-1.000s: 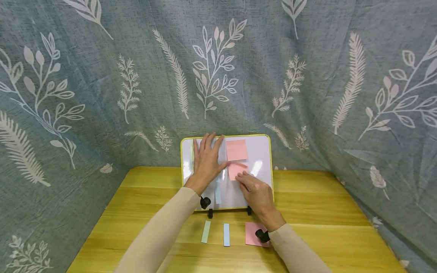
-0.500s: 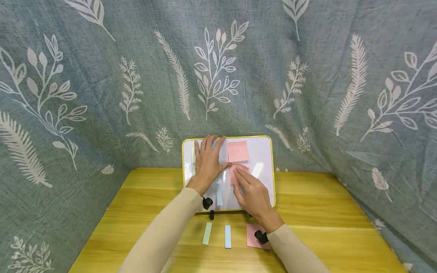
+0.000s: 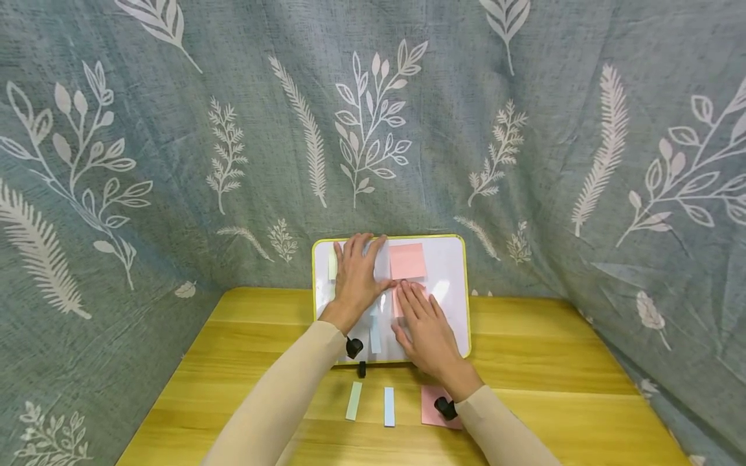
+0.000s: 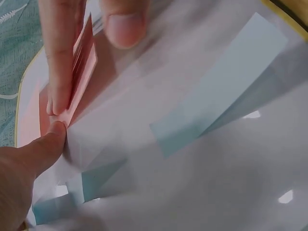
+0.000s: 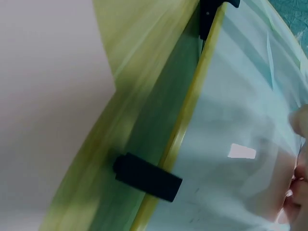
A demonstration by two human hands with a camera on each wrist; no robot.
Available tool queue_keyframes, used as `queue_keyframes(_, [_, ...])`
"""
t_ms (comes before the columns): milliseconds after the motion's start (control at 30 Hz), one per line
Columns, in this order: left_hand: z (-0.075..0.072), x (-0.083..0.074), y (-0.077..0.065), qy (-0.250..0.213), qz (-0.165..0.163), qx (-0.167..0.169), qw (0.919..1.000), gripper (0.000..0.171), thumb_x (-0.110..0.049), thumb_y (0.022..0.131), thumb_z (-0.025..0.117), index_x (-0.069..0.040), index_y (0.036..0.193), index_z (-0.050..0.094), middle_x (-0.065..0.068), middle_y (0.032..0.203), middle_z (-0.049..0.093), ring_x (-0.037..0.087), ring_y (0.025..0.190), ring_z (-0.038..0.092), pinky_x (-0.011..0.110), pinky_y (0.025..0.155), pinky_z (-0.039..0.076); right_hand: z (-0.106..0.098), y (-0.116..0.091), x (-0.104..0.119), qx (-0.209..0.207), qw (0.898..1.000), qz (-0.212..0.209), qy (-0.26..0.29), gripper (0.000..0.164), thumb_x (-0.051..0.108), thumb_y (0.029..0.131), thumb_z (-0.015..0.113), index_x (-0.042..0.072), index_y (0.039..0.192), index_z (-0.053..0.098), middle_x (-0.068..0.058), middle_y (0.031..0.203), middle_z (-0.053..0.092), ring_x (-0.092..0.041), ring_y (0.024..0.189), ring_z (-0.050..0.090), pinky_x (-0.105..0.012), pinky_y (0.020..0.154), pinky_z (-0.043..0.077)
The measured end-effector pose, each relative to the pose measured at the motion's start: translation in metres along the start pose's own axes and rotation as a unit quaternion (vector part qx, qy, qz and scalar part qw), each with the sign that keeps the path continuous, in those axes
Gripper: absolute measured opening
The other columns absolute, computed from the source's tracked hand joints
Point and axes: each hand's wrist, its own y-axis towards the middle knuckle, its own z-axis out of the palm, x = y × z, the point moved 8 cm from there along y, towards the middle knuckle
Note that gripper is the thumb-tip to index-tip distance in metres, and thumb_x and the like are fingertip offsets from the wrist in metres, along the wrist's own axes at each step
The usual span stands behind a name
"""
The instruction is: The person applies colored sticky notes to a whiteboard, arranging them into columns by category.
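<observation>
A whiteboard [image 3: 449, 310] with a yellow rim leans upright on the table. Two pink sticky notes are on it, an upper one [image 3: 408, 261] and a lower one [image 3: 398, 309]. My left hand [image 3: 357, 278] rests spread on the board, its thumb [image 4: 45, 149] touching the lower note's upper left corner. With straight fingers together, my right hand [image 3: 428, 336] presses that note's top edge and covers much of it. In the left wrist view the lower note [image 4: 86, 72] stands out from the board below the pressed edge. Only part of the right hand [image 5: 301, 192] shows in its wrist view.
Blue strips [image 3: 375, 333] and a pale green strip [image 3: 333, 262] stick to the board. On the table before it lie a green strip [image 3: 353, 401], a blue strip [image 3: 389, 406] and a pink note pad [image 3: 430, 404]. Black feet [image 5: 149, 178] hold the board's lower edge.
My right hand has moved up and left from the lower note's bottom part to its top edge, fingers straightening flat over it. The left hand stays in place.
</observation>
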Motion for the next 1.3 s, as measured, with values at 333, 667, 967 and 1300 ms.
queue_keyframes(333, [0.007, 0.007, 0.001, -0.022, 0.014, -0.017, 0.9995, 0.112, -0.045, 0.07, 0.115, -0.023, 0.167, 0.061, 0.015, 0.166, 0.059, 0.043, 0.159, 0.053, 0.089, 0.133, 0.03, 0.008, -0.005, -0.004, 0.068, 0.995, 0.063, -0.018, 0.09, 0.049, 0.122, 0.057, 0.002, 0.186, 0.016, -0.015, 0.197, 0.01, -0.036, 0.185, 0.016, -0.073, 0.146, 0.019])
queue_keyframes(667, [0.002, 0.004, 0.0, -0.019, 0.014, -0.014, 0.9996, 0.112, -0.044, 0.07, 0.115, -0.021, 0.166, 0.061, 0.015, 0.166, 0.058, 0.043, 0.159, 0.052, 0.088, 0.133, 0.032, 0.0, -0.013, -0.019, 0.058, 0.993, 0.106, -0.012, 0.089, 0.048, 0.122, 0.058, 0.004, 0.187, 0.015, -0.013, 0.198, 0.01, -0.043, 0.183, 0.019, -0.078, 0.144, 0.016])
queue_keyframes(967, [-0.006, -0.002, 0.0, -0.003, 0.01, -0.006, 0.9999, 0.11, -0.044, 0.072, 0.114, -0.02, 0.165, 0.061, 0.016, 0.165, 0.059, 0.042, 0.158, 0.053, 0.087, 0.132, 0.035, -0.003, -0.017, -0.026, 0.05, 0.992, 0.112, -0.01, 0.091, 0.046, 0.12, 0.063, 0.007, 0.187, 0.016, -0.009, 0.198, 0.009, -0.043, 0.184, 0.016, -0.076, 0.145, 0.018])
queue_keyframes(1300, [0.004, 0.004, -0.002, -0.01, 0.015, 0.013, 0.9998, 0.112, -0.049, 0.078, 0.111, -0.022, 0.172, 0.055, 0.016, 0.171, 0.054, 0.044, 0.165, 0.047, 0.082, 0.138, 0.031, -0.007, -0.019, -0.026, 0.031, 0.995, 0.092, 0.017, 0.09, 0.041, 0.119, 0.067, 0.0, 0.185, 0.02, -0.018, 0.196, 0.015, -0.049, 0.181, 0.019, -0.073, 0.144, 0.025])
